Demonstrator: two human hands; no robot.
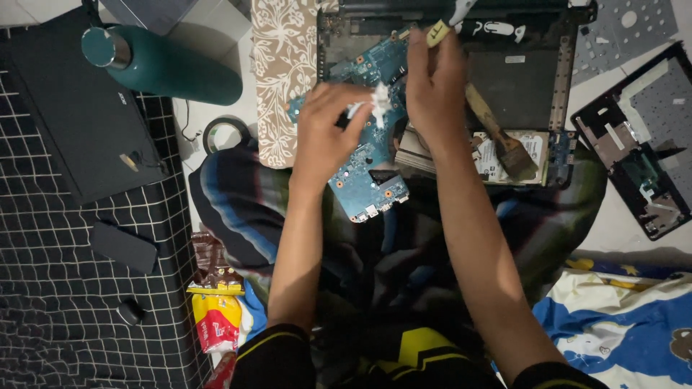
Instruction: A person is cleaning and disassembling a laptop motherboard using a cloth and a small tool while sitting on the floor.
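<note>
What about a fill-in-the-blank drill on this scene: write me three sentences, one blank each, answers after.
1. The left hand pinches a small white ____ over the circuit board.
2. The bottle lying at upper left is ____ in colour.
3. A brush rests on the open ____ case.

Missing words: wipe; green; laptop

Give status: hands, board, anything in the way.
Left hand pinches white wad on blue circuit board. Right hand grips yellow-tipped tool. Paintbrush lies beside.
</note>
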